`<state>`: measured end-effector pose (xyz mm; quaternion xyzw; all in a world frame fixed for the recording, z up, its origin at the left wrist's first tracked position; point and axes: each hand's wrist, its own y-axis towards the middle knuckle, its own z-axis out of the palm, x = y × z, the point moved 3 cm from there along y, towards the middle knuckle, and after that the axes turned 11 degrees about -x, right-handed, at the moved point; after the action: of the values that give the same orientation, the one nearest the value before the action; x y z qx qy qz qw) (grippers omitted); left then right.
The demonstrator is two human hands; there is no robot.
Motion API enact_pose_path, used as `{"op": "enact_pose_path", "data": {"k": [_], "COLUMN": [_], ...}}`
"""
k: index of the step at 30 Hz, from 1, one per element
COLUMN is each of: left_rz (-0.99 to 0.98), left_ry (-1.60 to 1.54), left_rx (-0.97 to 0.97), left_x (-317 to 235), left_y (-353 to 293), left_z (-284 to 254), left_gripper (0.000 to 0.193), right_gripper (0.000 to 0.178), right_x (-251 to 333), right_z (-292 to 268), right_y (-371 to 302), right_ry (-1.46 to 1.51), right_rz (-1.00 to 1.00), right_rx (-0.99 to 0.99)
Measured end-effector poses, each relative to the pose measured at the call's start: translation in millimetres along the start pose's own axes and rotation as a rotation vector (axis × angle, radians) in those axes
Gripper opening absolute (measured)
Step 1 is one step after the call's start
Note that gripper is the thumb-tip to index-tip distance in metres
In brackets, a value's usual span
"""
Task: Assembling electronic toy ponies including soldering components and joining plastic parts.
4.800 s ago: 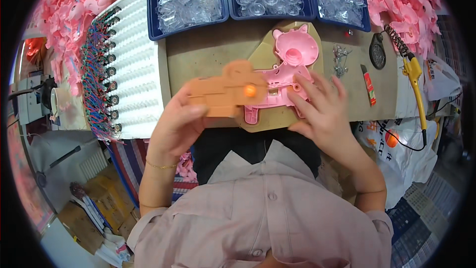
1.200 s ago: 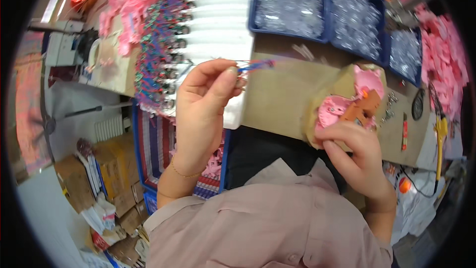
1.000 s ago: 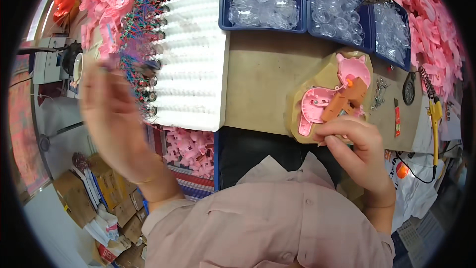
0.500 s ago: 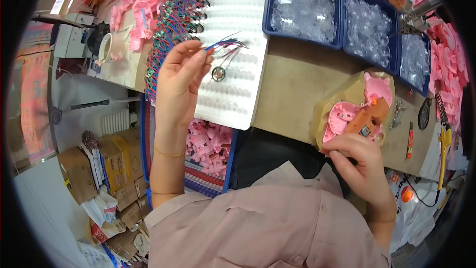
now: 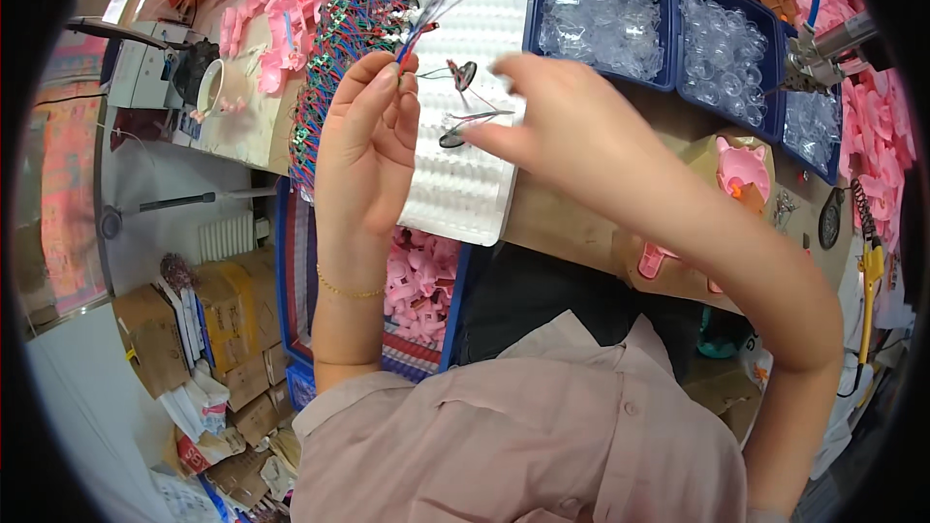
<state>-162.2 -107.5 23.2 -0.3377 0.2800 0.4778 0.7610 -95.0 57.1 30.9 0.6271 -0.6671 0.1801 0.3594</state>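
My left hand (image 5: 373, 131) pinches a bundle of thin red, blue and black wires (image 5: 415, 39) above the white ridged foam tray (image 5: 460, 196). From the bundle dangle small round black parts like little speakers, one (image 5: 466, 76) higher and another (image 5: 451, 138) lower. My right hand (image 5: 572, 121) reaches across from the right, slightly blurred, thumb and fingers apart around loose wire ends. Whether its thumb touches the lower round part I cannot tell. Beneath my right forearm, partly hidden, a yellowish holder (image 5: 635, 252) carries pink plastic shells (image 5: 743, 169).
Wired circuit boards (image 5: 339, 58) pile along the tray's left side. Blue bins (image 5: 673, 48) of clear plastic parts stand at the back right. A crate (image 5: 450, 329) with pink parts sits below the table edge. A metal tool head (image 5: 823, 53) juts in from the right.
My right hand has left the holder with the pink shells and swung up and left to the wires. My left hand still pinches the bundle, which has spread out.
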Motion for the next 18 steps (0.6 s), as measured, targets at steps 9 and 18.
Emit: {"op": "enact_pose_path", "data": {"k": [9,18], "left_rz": [0.087,-0.129], "left_ry": [-0.157,-0.114], "left_rx": [0.046,-0.084], "left_x": [-20.4,34.9], "left_y": [2.0,-7.2], "left_z": [-29.2,-34.6], "left_gripper": [0.020,0.020], "right_gripper": [0.012,0.008], "right_x": [3.4,-3.9], "right_z": [7.0,22.1], "right_y": [10.8,-0.8], "right_ry": [0.312,0.304], "right_rz": [-0.085,0.012], "right_rx": [-0.021,-0.137]}}
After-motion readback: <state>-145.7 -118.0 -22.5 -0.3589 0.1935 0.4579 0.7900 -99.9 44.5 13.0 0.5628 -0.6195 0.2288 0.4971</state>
